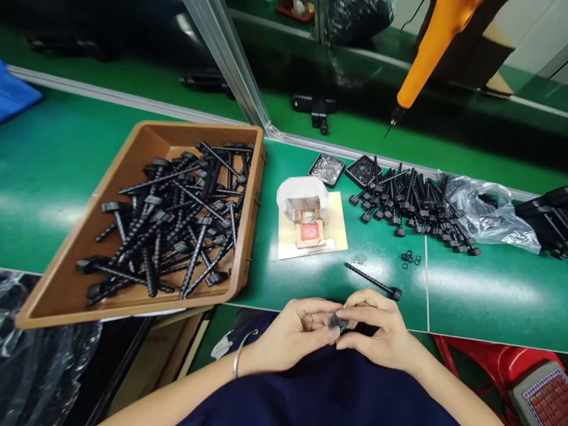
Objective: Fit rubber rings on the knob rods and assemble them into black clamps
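A small dark knob-like part (338, 323) is pinched between both hands at the table's front edge; fingers cover most of it. My left hand (306, 326) grips it from the left with thumb and fingertips. From the other side my right hand (375, 322) closes on it with thumb and fingers. Just beyond the right hand, a black threaded screw with a knob head (373, 280) lies on the green table. Several small black rings (407, 257) rest to its right.
A brown bin (252, 248) of black screws stands left. A white fixture (306, 195) sits on yellow paper. Behind are trays of metal bits (327, 169) and black bits (361, 170), piled screws (408, 201) and a plastic bag (492, 213). An orange electric screwdriver (426, 59) hangs above.
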A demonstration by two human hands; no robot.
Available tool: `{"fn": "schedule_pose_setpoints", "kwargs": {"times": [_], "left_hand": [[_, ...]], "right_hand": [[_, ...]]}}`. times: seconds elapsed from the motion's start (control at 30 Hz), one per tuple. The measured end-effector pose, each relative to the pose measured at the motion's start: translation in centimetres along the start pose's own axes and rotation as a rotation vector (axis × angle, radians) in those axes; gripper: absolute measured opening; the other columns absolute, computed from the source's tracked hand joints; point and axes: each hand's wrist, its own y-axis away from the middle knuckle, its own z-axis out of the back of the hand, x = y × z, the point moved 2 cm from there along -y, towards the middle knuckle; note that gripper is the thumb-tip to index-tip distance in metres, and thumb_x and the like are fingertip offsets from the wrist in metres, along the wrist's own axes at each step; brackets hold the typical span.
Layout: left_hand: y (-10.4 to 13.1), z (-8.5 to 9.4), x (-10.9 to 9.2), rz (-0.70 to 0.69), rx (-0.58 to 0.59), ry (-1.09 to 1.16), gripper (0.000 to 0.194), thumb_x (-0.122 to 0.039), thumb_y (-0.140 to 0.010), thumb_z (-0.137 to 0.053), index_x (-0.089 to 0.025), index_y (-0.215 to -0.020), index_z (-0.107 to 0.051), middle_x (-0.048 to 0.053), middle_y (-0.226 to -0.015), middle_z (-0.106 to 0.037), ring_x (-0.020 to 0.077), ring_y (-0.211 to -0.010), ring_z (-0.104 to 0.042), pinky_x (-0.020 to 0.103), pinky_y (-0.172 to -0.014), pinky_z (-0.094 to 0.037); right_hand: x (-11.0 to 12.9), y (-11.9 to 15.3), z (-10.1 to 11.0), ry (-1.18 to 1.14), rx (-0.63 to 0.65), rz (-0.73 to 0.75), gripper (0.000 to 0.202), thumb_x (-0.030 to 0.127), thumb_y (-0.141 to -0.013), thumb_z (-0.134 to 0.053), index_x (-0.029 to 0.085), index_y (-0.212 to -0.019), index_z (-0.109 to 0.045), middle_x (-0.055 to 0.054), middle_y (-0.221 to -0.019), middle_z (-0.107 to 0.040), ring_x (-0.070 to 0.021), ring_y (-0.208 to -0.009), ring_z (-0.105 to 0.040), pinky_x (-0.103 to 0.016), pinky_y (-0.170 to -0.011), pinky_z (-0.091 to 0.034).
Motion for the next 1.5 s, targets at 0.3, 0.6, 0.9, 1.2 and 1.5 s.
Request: {"fn": "schedule_pose_setpoints", "kwargs": {"times": [0.3,0.6,0.9,1.2,1.5], "left_hand": [[-0.9,0.2,0.4,0.03,-0.034,0.026,0.042,-0.053,-0.092,-0.055,-0.016,-0.101,-0.072,0.005,-0.074,-0.069,0.0152,-0.067,-0.064,0.027,-0.065,-0.056],[-2.1,1.1,-0.3,-0.122,-0.347,-0.459,0.025,-0.036,-0.092,-0.055,-0.019,-0.098,-0.073,0.006,-0.085,-0.074,0.0194,-0.076,-0.07,0.03,-0.068,-0.059],[-17.8,-0.9,-5.7,-0.167,-0.641,-0.871,0.039,-0.031,-0.089,-0.063,-0.011,-0.122,-0.058,0.016,-0.124,-0.06,0.0291,-0.123,-0.053,0.046,-0.106,-0.043],[-25.8,2.2,-4.6,0.102,-0.675,-1.067,0.03,-0.032,-0.093,-0.062,-0.015,-0.118,-0.061,0.01,-0.124,-0.062,0.0271,-0.11,-0.061,0.05,-0.094,-0.052],[-25.1,2.1,-5.8,0.129,-0.375,-1.205,0.023,-0.031,-0.095,-0.061,-0.015,-0.11,-0.063,0.008,-0.111,-0.067,0.0219,-0.096,-0.067,0.042,-0.084,-0.057]], "right_hand": [[-0.9,-4.5,2.9,0.556,-0.29,-0.141,0.037,0.052,-0.089,-0.057,0.018,-0.086,-0.071,-0.003,-0.069,-0.065,-0.0136,-0.056,-0.06,-0.025,-0.053,-0.053],[-4.2,-13.8,11.8,1.033,-0.578,-0.423,0.029,0.039,-0.08,-0.07,0.014,-0.066,-0.069,-0.009,-0.067,-0.064,-0.0234,-0.066,-0.062,-0.033,-0.066,-0.044],[-3.9,-3.1,10.1,0.997,-0.669,-0.252,0.052,0.054,-0.098,-0.04,0.015,-0.087,-0.073,-0.004,-0.066,-0.063,-0.0147,-0.055,-0.057,-0.026,-0.06,-0.044],[-6.2,8.7,10.5,0.982,-0.775,-0.246,0.044,0.044,-0.1,-0.042,0.017,-0.078,-0.07,-0.001,-0.056,-0.056,-0.0131,-0.043,-0.051,-0.026,-0.049,-0.043],[-7.8,7.5,9.7,0.9,-0.757,-0.265,0.036,0.035,-0.098,-0.046,0.017,-0.082,-0.073,-0.002,-0.064,-0.063,-0.0128,-0.049,-0.056,-0.025,-0.054,-0.043]]}}
